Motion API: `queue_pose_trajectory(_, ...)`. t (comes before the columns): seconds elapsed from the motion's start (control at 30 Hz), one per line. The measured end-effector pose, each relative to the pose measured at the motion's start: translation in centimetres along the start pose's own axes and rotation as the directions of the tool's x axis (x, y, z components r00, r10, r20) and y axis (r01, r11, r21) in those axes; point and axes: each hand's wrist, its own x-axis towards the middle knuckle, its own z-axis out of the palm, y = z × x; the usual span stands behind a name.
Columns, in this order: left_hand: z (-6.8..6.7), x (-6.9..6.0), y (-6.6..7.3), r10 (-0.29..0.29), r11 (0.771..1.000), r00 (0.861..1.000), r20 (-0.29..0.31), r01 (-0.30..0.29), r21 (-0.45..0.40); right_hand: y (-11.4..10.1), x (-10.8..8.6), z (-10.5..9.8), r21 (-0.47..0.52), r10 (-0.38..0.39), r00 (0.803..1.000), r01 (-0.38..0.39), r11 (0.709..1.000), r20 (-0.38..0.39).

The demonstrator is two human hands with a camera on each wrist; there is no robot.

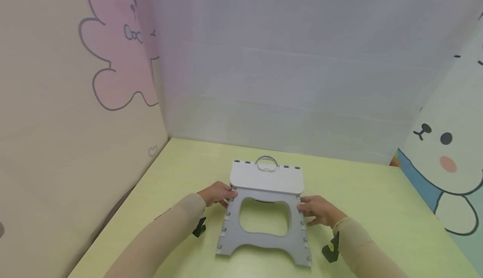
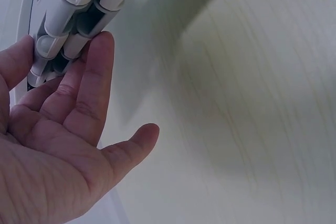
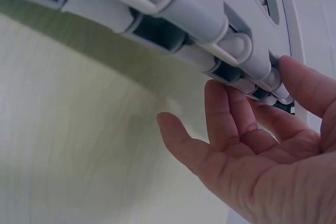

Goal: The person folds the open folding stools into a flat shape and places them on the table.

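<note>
A folded step stool [image 1: 228,236] with a white top panel [image 1: 267,179] and grey legs is in the middle of the head view, its carry handle [image 1: 266,158] at the far end. My left hand [image 1: 218,193] grips its left edge just below the white panel. In the left wrist view, the thumb [image 2: 18,59] lies on one face and several fingers reach behind the hinged edge, the little finger sticking out. Across from it, my right hand [image 1: 320,211] pinches the right edge. The right wrist view shows its thumb [image 3: 304,85] and fingers on opposite sides of the hinges.
Pale yellow-green table surface [image 1: 188,160] lies around and beneath the stool. A plain pale wall sheet [image 1: 283,81] stands behind, with cartoon-printed sheets [image 1: 117,47] at left and right. Dark straps [image 1: 332,248] hang near both wrists.
</note>
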Motion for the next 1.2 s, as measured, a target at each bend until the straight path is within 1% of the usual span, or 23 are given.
queue_pose_trajectory(0.17,0.3,0.3,0.1,-0.002,1.000,1.000,-0.023,0.001,-0.010,0.3,0.0,0.0,0.013,-0.008,1.000,0.008,1.000,-0.001)
queue_pose_trajectory(0.33,0.5,0.2,0.2,-0.015,1.000,0.999,-0.036,0.015,-0.011,0.6,-0.1,0.1,0.012,-0.008,1.000,0.008,1.000,0.000)
queue_pose_trajectory(0.53,0.7,-0.1,0.2,-0.019,1.000,1.000,-0.020,0.019,0.002,0.8,0.0,0.1,0.002,0.018,1.000,-0.018,1.000,-0.004)
queue_pose_trajectory(0.63,0.8,0.1,0.0,-0.021,1.000,1.000,-0.019,0.021,0.017,0.9,0.1,0.1,0.000,0.023,1.000,-0.023,1.000,-0.012)
queue_pose_trajectory(0.8,1.0,0.4,-0.4,-0.037,0.999,0.999,-0.030,0.037,0.018,1.0,0.0,0.1,-0.005,0.026,1.000,-0.026,1.000,-0.016)
queue_pose_trajectory(0.93,1.0,0.5,-0.4,-0.036,0.999,0.999,-0.034,0.036,0.006,1.0,0.0,0.0,-0.006,0.025,1.000,-0.025,1.000,-0.006)
queue_pose_trajectory(1.2,1.3,0.8,-0.4,-0.044,0.999,0.999,-0.032,0.045,0.027,1.3,0.1,0.1,0.005,0.033,0.999,-0.033,0.999,-0.034)
